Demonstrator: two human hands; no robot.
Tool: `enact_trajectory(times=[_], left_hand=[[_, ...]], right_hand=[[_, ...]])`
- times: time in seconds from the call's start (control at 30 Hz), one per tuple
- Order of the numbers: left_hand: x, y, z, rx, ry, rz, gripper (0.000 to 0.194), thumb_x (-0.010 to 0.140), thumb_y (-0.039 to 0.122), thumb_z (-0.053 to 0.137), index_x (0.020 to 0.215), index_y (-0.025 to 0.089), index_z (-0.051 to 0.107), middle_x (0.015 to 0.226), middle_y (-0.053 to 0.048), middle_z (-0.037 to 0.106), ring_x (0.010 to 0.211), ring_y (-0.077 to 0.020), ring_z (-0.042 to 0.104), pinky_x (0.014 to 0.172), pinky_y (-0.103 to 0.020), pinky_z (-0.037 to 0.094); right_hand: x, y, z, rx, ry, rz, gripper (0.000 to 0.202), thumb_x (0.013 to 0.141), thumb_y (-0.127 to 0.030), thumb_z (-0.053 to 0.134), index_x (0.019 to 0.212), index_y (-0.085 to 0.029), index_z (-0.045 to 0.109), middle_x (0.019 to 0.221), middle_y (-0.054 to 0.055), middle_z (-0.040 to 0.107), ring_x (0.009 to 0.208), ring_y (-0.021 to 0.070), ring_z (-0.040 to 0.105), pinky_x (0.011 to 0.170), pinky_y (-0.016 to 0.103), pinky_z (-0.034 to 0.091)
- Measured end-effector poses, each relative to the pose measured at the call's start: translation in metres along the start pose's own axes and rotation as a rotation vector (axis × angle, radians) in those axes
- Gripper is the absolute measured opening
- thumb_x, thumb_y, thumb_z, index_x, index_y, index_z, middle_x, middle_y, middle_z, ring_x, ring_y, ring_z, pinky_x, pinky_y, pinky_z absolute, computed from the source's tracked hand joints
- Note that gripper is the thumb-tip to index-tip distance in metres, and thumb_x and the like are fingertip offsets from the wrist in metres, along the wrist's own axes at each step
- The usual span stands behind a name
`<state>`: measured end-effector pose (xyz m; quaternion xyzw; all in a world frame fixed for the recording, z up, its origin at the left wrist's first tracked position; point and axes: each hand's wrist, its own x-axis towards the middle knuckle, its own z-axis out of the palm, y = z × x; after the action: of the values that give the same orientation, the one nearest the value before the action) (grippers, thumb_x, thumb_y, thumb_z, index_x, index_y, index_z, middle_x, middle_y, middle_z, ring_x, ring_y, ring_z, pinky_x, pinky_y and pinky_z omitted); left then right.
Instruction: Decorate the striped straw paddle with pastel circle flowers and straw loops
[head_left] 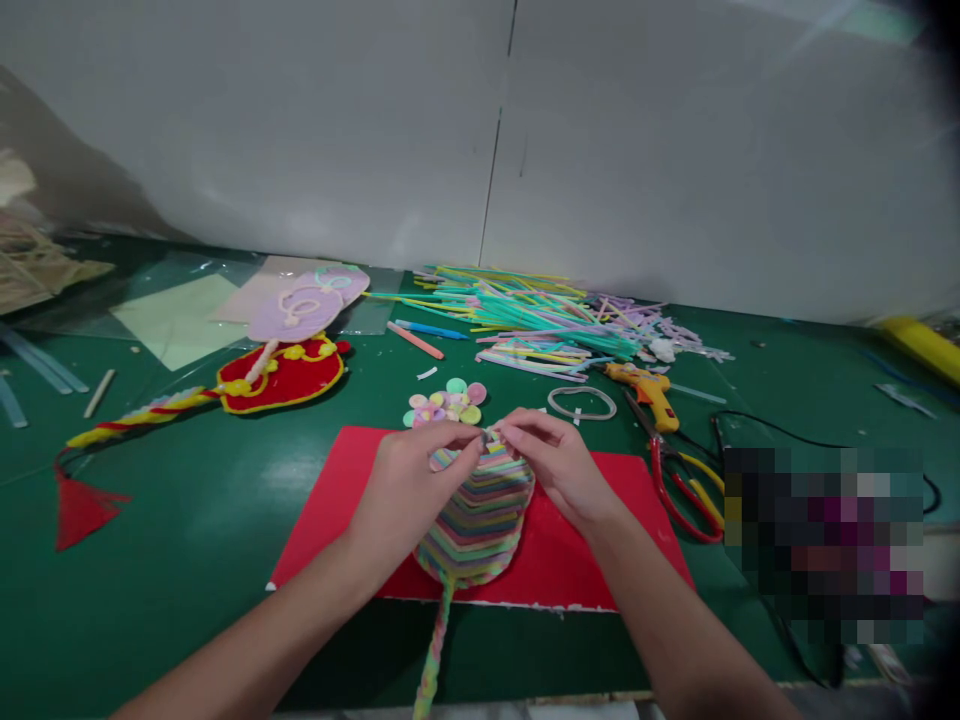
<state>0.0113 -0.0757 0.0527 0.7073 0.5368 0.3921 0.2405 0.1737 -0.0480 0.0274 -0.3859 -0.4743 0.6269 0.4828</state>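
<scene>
A striped pastel hand fan (480, 520), made of pipe cleaners, lies on a red sheet (330, 510), its twisted handle (435, 650) pointing toward me. Over the fan's top end, my left hand (420, 480) is closed in a pinch of thumb and index finger. Just across from it, my right hand (559, 462) pinches too, its fingertips almost meeting the left ones. Whatever small piece sits between the fingertips is too small to tell. Right behind the hands is a cluster of pastel discs and small flowers (446, 402).
Pipe cleaners (517, 315) are heaped against the wall. At left lie a red fan (289, 378) and a lilac fan (307, 302). To the right are a yellow glue gun (643, 388), red-handled scissors (679, 485), a wire coil (581, 402) and a black cable (780, 422).
</scene>
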Motion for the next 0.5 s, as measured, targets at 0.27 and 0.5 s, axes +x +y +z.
enact_trajectory(times=[0.27, 0.5], left_hand=[[-0.0029, -0.0103, -0.0019, 0.609, 0.058, 0.514, 0.018, 0.085, 0.022, 0.045, 0.090, 0.016, 0.060, 0.083, -0.006, 0.066, 0.077, -0.0176, 0.060, 0.071, -0.030, 0.045], [-0.0044, -0.0101, -0.0016, 0.728, 0.048, 0.551, 0.017, 0.085, 0.021, 0.044, 0.091, 0.015, 0.058, 0.082, -0.007, 0.064, 0.076, -0.0187, 0.058, 0.068, -0.031, 0.043]], right_hand=[[-0.0005, 0.0008, 0.0019, 0.016, 0.025, 0.040, 0.014, 0.066, -0.031, 0.069, 0.076, -0.022, 0.069, 0.074, 0.000, 0.062, 0.067, 0.0114, 0.052, 0.062, 0.024, 0.040], [-0.0015, -0.0004, 0.0035, 0.031, 0.008, 0.043, 0.013, 0.067, -0.030, 0.069, 0.077, -0.022, 0.069, 0.075, 0.000, 0.063, 0.067, 0.0107, 0.053, 0.066, 0.025, 0.041]])
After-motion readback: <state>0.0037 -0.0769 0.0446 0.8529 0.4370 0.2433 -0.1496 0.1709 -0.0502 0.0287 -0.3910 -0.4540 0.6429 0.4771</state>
